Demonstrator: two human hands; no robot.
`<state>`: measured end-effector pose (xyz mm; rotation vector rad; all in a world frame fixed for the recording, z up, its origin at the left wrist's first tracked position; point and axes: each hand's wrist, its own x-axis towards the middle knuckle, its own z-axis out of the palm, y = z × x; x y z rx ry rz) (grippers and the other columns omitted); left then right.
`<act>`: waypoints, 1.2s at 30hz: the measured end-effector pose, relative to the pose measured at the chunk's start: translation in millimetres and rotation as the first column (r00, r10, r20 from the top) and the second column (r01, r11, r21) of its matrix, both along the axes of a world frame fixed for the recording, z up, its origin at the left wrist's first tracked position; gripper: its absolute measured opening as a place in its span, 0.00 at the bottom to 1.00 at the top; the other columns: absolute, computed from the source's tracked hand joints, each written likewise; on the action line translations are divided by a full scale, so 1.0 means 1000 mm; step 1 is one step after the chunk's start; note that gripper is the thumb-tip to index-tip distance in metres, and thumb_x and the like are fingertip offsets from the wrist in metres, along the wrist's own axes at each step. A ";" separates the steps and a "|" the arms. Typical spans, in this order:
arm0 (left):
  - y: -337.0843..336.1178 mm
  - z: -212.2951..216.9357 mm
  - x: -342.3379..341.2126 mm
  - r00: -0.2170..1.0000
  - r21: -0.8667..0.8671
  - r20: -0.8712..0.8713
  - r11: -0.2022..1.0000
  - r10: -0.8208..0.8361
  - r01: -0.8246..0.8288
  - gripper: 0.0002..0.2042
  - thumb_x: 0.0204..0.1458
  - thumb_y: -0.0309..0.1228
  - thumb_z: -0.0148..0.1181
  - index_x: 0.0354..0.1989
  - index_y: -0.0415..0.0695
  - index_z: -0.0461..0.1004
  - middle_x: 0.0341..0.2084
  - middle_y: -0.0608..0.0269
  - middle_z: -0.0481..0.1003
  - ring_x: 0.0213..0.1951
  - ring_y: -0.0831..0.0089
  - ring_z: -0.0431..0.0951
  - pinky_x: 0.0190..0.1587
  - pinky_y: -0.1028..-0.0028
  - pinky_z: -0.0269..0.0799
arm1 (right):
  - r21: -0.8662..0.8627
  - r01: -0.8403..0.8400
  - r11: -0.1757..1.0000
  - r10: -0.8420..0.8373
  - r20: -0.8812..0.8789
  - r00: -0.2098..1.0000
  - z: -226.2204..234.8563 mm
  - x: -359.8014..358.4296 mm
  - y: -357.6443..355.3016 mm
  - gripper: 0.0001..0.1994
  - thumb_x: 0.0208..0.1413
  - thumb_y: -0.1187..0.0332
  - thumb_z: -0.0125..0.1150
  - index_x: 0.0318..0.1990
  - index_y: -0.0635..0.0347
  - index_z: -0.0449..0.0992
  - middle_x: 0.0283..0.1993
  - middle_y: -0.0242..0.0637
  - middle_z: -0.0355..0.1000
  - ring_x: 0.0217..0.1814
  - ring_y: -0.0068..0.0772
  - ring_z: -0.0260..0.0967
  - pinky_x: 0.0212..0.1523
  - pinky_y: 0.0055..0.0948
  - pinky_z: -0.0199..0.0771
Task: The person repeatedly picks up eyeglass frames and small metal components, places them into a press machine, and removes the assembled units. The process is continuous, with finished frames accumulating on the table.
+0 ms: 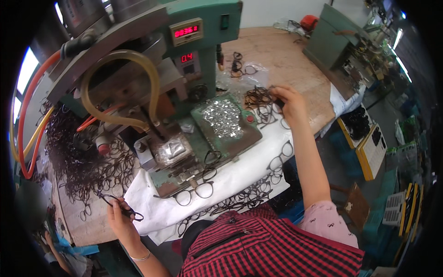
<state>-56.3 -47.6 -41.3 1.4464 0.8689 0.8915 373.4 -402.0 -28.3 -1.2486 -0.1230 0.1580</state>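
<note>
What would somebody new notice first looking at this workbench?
Probably the big green press machine at top centre, with its red number displays and looping yellowish hose. Next, the dark heap of glasses frames piled at its left, with more lined up on the white cloth in front. The left hand holds one frame low down, while the right hand reaches into a small pile farther back.

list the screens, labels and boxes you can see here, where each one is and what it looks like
Upper display: top of the green machine, small rectangle, red glowing digits in a pale frame.
Lower display: just beneath, smaller, red digits on dark.
Yellow-edged boxes: floor on the right, flat, white faces with dark printed shapes.
Clear plastic bag: wooden bench behind the right hand, crumpled, by dark eyeglass frames.
Left hand: holds one dark frame; no label.
</note>
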 end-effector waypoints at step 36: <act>-0.094 0.072 0.061 0.070 -0.377 -0.293 0.183 -0.954 0.908 0.29 0.62 0.26 0.52 0.72 0.43 0.55 0.17 0.66 0.71 0.21 0.78 0.71 0.27 0.75 0.68 | -0.627 0.451 0.636 0.328 0.748 0.577 -0.028 -0.071 0.099 0.06 0.47 0.76 0.66 0.34 0.60 0.82 0.33 0.37 0.75 0.39 0.39 0.72 0.43 0.32 0.71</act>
